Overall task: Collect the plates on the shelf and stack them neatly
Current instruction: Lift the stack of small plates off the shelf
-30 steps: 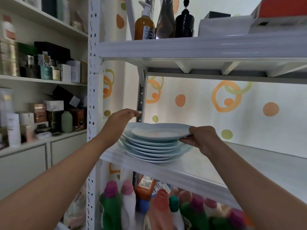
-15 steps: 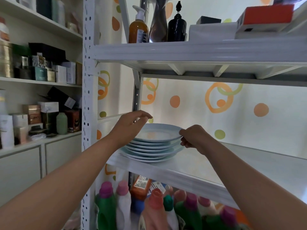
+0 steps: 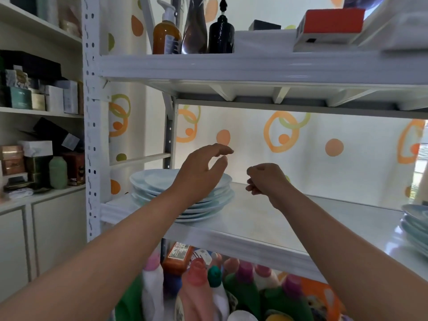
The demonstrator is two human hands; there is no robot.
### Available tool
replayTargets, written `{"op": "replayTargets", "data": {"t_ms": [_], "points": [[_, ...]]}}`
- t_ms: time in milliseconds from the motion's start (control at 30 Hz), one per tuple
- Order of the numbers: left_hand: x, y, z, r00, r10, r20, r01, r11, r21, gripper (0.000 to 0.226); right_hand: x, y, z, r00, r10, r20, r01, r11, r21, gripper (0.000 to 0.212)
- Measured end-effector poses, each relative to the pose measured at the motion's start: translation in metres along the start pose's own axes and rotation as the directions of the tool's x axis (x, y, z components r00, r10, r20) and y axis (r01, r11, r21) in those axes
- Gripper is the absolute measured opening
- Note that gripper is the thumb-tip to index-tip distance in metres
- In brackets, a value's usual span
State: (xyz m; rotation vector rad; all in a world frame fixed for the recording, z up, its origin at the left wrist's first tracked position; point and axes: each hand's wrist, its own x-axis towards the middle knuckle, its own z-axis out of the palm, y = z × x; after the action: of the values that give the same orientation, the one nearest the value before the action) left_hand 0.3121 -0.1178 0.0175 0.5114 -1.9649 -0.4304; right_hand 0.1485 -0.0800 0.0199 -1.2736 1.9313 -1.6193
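1. White metal shelving fills the frame against a pale wall printed with orange and green rings. Its middle shelf (image 3: 266,228) runs from centre left to the lower right.
2. At centre left on that shelf sits the stack of plates (image 3: 152,181), pale blue, with its rims fairly well lined up.
3. Over the stack hangs the left hand (image 3: 199,174), its fingers loosely arched and held apart from the thumb, gripping nothing. Whether the wrist brushes the top plate cannot be told.
4. Just right of the stack and clear of it is the right hand (image 3: 266,179), fingers curled toward the palm with nothing between them.
5. A second pile of plates (image 3: 414,225) shows at the right edge, well apart from the stack.
6. Judging by this, the task is partly done. One stack stands built and both hands are free, but the right-edge pile likely has yet to be gathered onto it.
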Motion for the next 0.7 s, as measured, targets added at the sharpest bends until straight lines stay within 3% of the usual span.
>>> {"op": "replayTargets", "data": {"t_ms": [133, 433, 700], "points": [[0.006, 0.018, 0.035, 1.000, -0.021, 0.020, 0.023, 0.995, -0.100, 0.031, -0.006, 0.008, -0.029, 0.997, -0.008, -0.077, 0.009, 1.000, 0.015, 0.033], [0.018, 0.053, 0.127, 0.982, -0.113, 0.151, 0.151, 0.950, -0.272, 0.034, -0.025, 0.040, -0.119, 0.958, 0.015, -0.287, -0.010, 1.000, 0.019, 0.029], [0.017, 0.098, 0.208, 0.951, -0.069, 0.300, 0.179, 0.916, -0.358, 0.034, -0.048, 0.065, -0.193, 0.900, 0.006, -0.437, -0.042, 0.996, -0.073, 0.032]]}}
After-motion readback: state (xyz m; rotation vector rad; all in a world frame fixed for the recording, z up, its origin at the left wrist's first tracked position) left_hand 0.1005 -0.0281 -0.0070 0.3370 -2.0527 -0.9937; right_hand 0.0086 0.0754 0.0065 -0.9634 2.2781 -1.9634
